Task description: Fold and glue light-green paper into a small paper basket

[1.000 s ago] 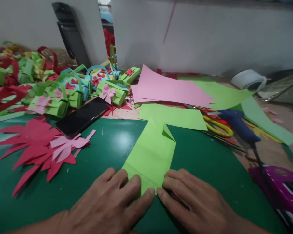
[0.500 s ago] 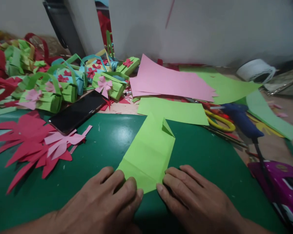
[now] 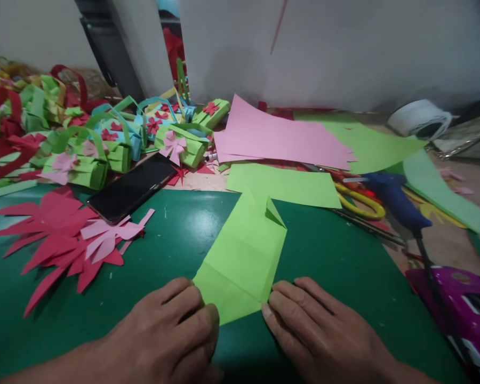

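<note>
A folded sheet of light green paper (image 3: 240, 250) lies on the green work surface, with creases across its near part and a small flap standing up at its far right corner. My left hand (image 3: 172, 325) has its fingers curled on the paper's near left edge; its thumb is mostly hidden. At the near right corner, my right hand (image 3: 320, 325) presses its closed fingers and thumb tip on the paper's edge. Beyond the sheet, close to its far end, rests a flat strip of green paper (image 3: 284, 184).
Pink sheets (image 3: 280, 136) lie at the back. Small paper baskets (image 3: 184, 144) crowd the back left, near a phone (image 3: 134, 186) and red paper cutouts (image 3: 60, 229). On the right are yellow-handled scissors (image 3: 364, 208), a blue glue gun (image 3: 398, 200) and a magenta object (image 3: 460, 304).
My left hand has shifted slightly left, and its thumb no longer shows on the paper's near edge. My right hand stays at the near right corner. The view has shifted a little.
</note>
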Demonstrator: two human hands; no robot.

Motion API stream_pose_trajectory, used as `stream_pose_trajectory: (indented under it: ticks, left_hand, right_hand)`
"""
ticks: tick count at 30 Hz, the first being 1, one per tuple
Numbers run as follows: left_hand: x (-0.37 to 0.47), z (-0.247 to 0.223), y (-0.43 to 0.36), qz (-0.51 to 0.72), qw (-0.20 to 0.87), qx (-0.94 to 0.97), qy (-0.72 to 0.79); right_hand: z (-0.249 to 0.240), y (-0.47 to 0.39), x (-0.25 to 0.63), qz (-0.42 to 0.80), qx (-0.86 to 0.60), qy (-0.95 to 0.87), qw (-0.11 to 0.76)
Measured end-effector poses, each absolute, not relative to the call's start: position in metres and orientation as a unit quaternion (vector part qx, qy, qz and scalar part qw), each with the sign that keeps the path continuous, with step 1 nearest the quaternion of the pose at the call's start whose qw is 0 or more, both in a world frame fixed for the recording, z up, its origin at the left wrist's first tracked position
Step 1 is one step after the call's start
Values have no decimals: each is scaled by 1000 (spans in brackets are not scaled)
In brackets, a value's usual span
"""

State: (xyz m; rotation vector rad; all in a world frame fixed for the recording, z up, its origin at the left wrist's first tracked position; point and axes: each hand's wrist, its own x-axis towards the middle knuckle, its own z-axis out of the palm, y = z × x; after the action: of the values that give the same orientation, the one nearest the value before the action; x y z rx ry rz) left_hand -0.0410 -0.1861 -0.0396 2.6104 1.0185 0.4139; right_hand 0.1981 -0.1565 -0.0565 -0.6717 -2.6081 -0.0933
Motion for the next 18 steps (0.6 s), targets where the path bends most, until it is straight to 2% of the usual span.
stream_pose_trajectory:
  ticks: [2, 5, 8, 12, 18]
  left_hand:
    - [-45, -43, -185, 158, 146, 919, 332]
    - [-46, -42, -183, 157, 139, 920, 332]
    - [-38, -35, -181, 79, 145, 913, 373]
    - [-22, -30, -178, 25, 107, 910, 399]
    - [-18, -33, -177, 4, 101, 921, 375]
  right_hand:
    - [-58, -157, 198, -29, -240, -945, 218]
    - [-63, -157, 196, -39, -246, -930, 271]
    - [-67, -155, 195, -25, -246, -937, 249]
    - [-67, -154, 193, -38, -240, -925, 293]
    - [-56, -158, 197, -42, -224, -952, 203]
